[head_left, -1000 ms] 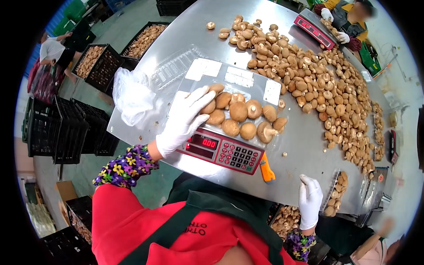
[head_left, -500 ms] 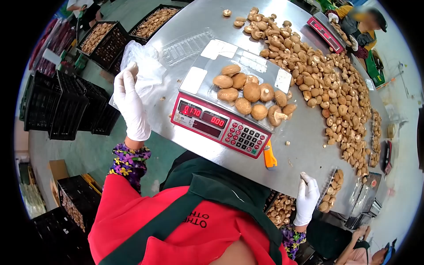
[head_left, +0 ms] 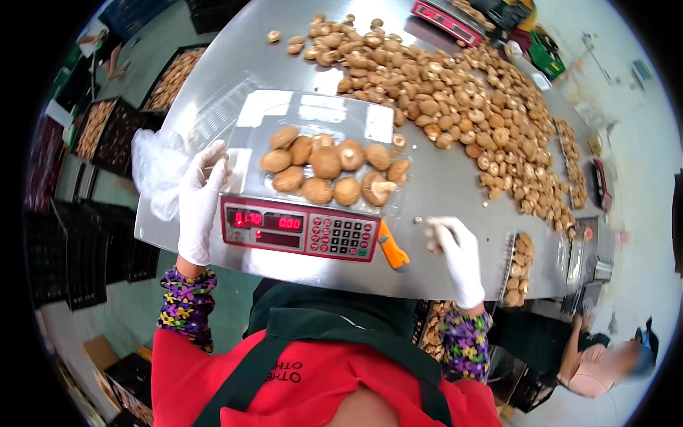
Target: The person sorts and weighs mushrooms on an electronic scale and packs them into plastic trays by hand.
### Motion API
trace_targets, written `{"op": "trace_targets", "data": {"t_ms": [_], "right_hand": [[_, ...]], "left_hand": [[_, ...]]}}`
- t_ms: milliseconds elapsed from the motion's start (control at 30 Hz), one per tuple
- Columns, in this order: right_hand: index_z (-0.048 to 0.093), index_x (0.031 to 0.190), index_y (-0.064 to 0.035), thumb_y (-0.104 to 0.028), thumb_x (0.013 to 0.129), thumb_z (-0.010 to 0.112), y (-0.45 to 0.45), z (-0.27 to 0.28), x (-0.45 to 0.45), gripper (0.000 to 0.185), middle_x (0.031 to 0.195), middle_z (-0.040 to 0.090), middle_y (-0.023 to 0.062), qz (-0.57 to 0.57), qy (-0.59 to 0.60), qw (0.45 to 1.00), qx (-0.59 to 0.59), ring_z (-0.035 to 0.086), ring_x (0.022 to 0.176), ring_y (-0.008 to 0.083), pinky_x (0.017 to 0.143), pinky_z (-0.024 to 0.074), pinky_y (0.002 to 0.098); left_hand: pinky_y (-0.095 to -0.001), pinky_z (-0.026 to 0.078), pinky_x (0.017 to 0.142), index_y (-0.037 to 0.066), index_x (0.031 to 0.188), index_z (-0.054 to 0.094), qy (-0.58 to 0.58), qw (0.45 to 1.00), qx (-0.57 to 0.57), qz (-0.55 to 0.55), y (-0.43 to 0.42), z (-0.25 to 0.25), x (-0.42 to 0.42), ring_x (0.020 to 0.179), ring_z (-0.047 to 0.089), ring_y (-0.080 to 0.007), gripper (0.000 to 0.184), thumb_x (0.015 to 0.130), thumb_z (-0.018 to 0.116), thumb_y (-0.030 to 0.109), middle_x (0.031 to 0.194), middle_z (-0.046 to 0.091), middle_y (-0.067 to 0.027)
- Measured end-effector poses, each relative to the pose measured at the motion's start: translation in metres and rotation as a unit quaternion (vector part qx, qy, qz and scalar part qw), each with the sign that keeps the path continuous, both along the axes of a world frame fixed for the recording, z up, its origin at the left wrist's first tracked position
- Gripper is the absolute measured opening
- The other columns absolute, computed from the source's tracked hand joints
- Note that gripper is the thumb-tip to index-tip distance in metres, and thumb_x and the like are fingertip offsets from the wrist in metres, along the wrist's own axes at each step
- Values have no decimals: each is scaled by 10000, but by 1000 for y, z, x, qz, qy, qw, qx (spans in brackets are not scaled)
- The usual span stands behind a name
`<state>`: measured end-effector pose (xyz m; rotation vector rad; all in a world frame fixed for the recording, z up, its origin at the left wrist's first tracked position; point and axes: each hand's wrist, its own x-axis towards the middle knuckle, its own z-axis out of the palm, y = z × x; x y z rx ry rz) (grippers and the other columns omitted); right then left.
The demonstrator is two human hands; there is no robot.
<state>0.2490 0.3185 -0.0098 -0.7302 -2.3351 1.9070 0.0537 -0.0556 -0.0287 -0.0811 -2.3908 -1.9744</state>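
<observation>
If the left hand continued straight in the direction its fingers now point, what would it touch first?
Most likely the clear plastic tray on the table, just beyond the left hand's fingertips. Its height is unclear, so it might pass above.

Scale [head_left: 299,229] sitting on table [head_left: 455,185], mushrooms [head_left: 326,163] resting on top. Left hand [head_left: 199,203] hovering just beside scale's left edge; bag [head_left: 155,167] lying left of it. Tool [head_left: 393,249] lying at scale's right front corner. Right hand [head_left: 457,255] hovering farther right, filled tray [head_left: 507,269] lying beyond. Mushroom heap [head_left: 455,91] spreading behind and right of scale. Crates [head_left: 77,245] standing left of table.
</observation>
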Motion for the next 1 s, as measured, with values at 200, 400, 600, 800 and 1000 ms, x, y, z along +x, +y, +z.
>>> {"op": "trace_targets", "data": {"t_ms": [200, 400, 600, 800, 1000], "right_hand": [[575, 1068, -37, -152, 965, 566, -29, -13, -58, 155, 793, 617, 22, 18, -2, 995, -97, 567, 623, 68, 551, 442, 206], [514, 959, -33, -98, 931, 575, -20, -28, -30, 94, 742, 576, 24, -19, 75, 984, -159, 571, 581, 92, 512, 471, 228], [502, 954, -36, -66, 931, 566, 6, -37, 64, 75, 751, 583, 35, -154, 108, 968, -169, 615, 579, 95, 499, 481, 217], [498, 956, -42, -70, 936, 567, 34, -71, 177, 78, 730, 585, 30, -352, 107, 923, -115, 602, 571, 103, 504, 451, 221], [504, 943, -61, -80, 942, 570, 43, -114, 241, 68, 724, 581, 28, -485, 97, 863, -103, 602, 556, 111, 489, 450, 224]], "left_hand": [[-181, 454, 583, 10, 1257, 588, -155, 972, -26, -173, 19, 4, -18, 656, 558, -42, 309, 983, 580, 151, 884, 646, -1], [-174, 426, 532, 26, 1134, 596, -181, 957, -44, -225, 41, 9, -20, 598, 531, -41, 192, 949, 592, 74, 832, 631, 10], [-197, 449, 583, 44, 1124, 605, -100, 925, -119, -347, 135, 18, -14, 642, 545, -50, 193, 933, 581, 62, 818, 606, 14], [-240, 481, 626, -1, 1105, 620, -34, 837, -135, -529, 306, -18, 32, 715, 586, -91, 226, 889, 575, 50, 813, 627, -30], [-275, 509, 715, 19, 1090, 628, 41, 756, -217, -616, 424, -100, 89, 780, 599, -114, 207, 896, 563, 54, 919, 667, -70]]}}
